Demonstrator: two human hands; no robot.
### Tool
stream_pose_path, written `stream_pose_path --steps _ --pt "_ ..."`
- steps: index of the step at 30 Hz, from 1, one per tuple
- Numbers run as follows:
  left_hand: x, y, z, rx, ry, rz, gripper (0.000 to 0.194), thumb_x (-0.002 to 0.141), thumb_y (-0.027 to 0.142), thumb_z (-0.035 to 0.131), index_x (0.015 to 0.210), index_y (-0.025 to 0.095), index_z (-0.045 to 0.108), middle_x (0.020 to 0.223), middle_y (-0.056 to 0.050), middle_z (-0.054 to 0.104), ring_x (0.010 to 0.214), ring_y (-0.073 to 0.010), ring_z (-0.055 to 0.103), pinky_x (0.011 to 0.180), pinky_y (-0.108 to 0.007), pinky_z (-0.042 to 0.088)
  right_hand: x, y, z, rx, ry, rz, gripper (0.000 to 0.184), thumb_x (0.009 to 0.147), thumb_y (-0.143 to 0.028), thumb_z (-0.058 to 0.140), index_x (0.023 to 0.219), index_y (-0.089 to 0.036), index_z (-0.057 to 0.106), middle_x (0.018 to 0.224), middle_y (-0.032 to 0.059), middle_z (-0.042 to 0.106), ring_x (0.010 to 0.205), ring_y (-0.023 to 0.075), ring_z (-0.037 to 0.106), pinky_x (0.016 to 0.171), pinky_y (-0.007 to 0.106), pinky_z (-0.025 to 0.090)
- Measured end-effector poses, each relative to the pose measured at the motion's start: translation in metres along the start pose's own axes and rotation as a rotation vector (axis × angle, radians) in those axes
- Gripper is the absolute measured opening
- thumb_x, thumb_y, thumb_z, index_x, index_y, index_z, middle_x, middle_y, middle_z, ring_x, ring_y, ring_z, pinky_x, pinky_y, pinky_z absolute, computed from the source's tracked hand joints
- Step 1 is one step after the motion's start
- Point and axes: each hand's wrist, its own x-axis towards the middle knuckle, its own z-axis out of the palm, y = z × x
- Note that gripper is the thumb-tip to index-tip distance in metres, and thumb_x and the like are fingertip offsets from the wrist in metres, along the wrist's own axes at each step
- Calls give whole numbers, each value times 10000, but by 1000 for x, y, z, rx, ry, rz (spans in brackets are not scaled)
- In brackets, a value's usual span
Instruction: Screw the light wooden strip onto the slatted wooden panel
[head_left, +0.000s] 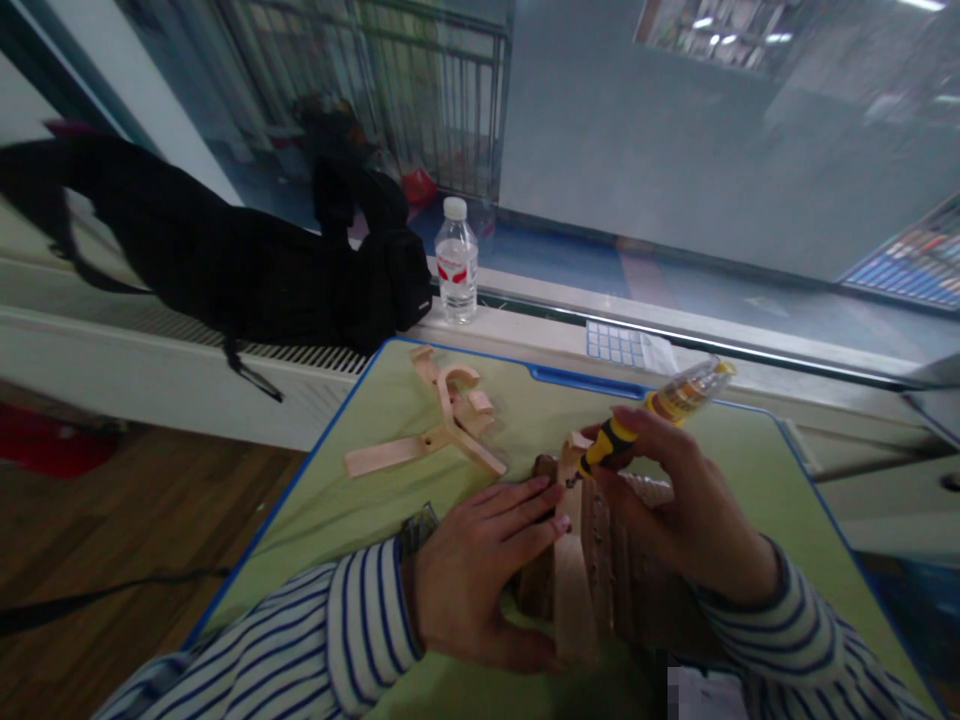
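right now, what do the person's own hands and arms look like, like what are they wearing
Both arms are in long, whitish sleeves with narrow dark blue stripes; the left sleeve and the right sleeve match and reach about to the wrists. The left hand and right hand are bare, with no gloves on either.

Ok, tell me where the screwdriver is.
The screwdriver is right of centre in the head view, in the right hand, its tip at the wooden strip by the left hand.

Far right, the table (765, 465) allows passage — far left, wooden pieces (452, 431) obstruct.
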Motion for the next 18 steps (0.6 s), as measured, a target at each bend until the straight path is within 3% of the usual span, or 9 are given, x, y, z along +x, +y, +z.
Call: stream_pose_path --steps 7,18 --pt "-1 0 0 2 -36 -12 905 671 699 596 1375 186 352 1421 -169 452 1334 -317 400 1076 -444 347 -1 0 1 4 22 -20 573 854 -143 587 1366 -221 342 911 45 700 820 173 691 682 271 576" --pt "1 1 -2 41 1 10 919 657 742 581 1346 165 385 1385 -182 492 1310 -311 438 1037 -443 406 0 0 1 7 53 -24 548 856 -168 609 1344 -235 368 888 20 694 777 149 688 656 239 573"
